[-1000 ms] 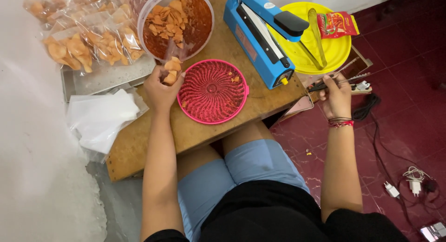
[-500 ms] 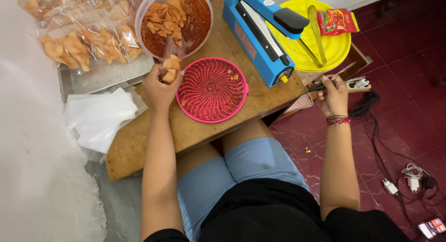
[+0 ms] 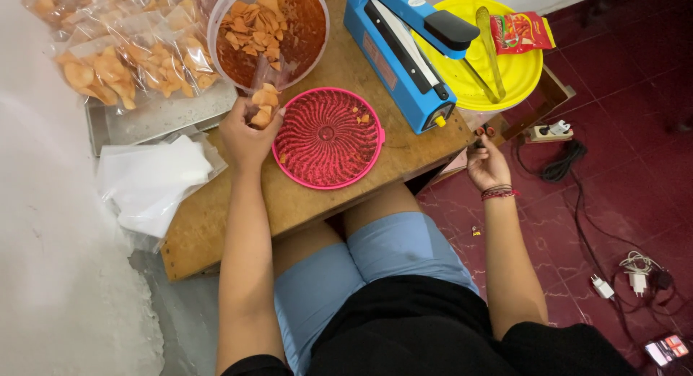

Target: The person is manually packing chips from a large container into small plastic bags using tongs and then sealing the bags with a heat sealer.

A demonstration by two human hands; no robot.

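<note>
My left hand (image 3: 247, 136) rests on the wooden table (image 3: 216, 217) and grips a small clear bag of orange chips (image 3: 263, 105). The bag stands just below a clear bowl (image 3: 268, 31) of chips with red seasoning. A pink ribbed round plate (image 3: 328, 137) lies right of that hand. My right hand (image 3: 488, 165) is off the table's right edge, below the blue bag sealer (image 3: 406, 49). Its fingers pinch a small dark object (image 3: 484, 131) that I cannot identify.
Sealed chip bags (image 3: 119, 65) fill a metal tray (image 3: 162, 119) at the far left, above a stack of empty clear bags (image 3: 154, 182). A yellow lid (image 3: 505, 76) holds tongs (image 3: 487, 47) and a red packet (image 3: 521, 32). A power strip (image 3: 552, 132), cables, chargers (image 3: 637, 278) and a phone (image 3: 668, 349) lie on the red floor.
My right hand has left the power strip on the floor and come in close to the table's right edge. My left hand keeps hold of the chip bag in the same spot.
</note>
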